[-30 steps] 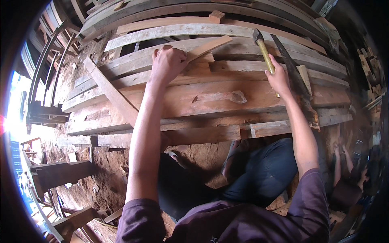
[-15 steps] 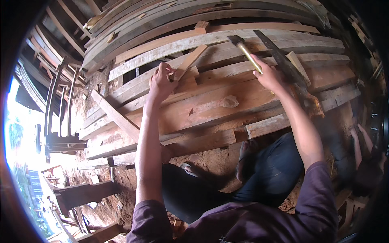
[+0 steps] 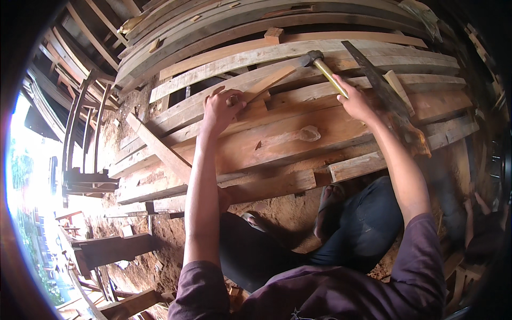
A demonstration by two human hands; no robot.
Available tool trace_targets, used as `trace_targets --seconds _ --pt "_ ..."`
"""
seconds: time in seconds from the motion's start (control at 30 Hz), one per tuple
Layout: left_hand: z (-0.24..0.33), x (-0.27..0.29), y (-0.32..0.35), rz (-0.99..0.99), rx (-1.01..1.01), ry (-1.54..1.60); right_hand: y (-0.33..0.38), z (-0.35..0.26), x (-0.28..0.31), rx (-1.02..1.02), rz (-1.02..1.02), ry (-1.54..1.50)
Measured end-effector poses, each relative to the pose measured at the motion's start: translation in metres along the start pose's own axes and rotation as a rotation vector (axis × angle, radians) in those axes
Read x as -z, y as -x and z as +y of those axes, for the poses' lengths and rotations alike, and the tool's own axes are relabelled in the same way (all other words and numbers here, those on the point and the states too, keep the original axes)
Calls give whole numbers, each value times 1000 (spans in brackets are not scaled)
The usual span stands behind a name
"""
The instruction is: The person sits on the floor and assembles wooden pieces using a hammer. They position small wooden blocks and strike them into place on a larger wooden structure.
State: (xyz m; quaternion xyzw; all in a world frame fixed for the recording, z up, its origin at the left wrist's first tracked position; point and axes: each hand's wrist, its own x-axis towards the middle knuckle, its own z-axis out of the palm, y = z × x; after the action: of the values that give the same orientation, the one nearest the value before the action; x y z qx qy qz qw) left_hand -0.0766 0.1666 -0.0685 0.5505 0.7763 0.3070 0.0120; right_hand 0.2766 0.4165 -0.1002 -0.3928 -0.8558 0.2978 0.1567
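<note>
Narrow pale wooden wedge strip point(image 3: 269, 82) lies slanted across the stacked planks, lower end pinched under the person's left hand point(image 3: 221, 109), fingers curled tight around it near a small raised block. Upper end meets the dark metal head of a yellow-handled hammer point(image 3: 320, 64). Right hand point(image 3: 356, 101) wraps the handle low, fist closed, head poised at the strip's tip.

Judgement: to drive it cleanly, the strip wants holding steady along its line, fingers kept well down from the struck end, blows landing square so the thin wood does not split.

Broad reddish-brown plank point(image 3: 298, 136) beneath, rough-sawn, with a smooth oval knot. Around it, long curved grey weathered boards point(image 3: 266, 21), bowed by the lens. A dark flat saw blade point(image 3: 381, 88) rests just beside the right wrist. Red dusty earth floor point(image 3: 277, 213) below; person squats, dark trousers, purple sleeves.
</note>
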Motion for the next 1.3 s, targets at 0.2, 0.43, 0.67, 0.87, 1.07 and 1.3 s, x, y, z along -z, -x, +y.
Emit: trace_targets --seconds 0.2,0.43,0.67,0.87,1.07,1.3 --pt "-4 8 -4 -114 30 12 1 -1 -1 27 28 70" --pt "-8 6 0 -28 -107 -88 4 -6 4 -80 -50 15" --pt "-8 6 -8 -40 -110 6 -2 8 -1 -22 -21 159" --pt "19 31 -5 72 -96 155 8 -20 7 -45 186 451" --pt "82 72 -5 63 -151 302 20 -123 12 703 513 151" --pt "126 90 16 84 -120 663 60 -187 18 655 540 144"
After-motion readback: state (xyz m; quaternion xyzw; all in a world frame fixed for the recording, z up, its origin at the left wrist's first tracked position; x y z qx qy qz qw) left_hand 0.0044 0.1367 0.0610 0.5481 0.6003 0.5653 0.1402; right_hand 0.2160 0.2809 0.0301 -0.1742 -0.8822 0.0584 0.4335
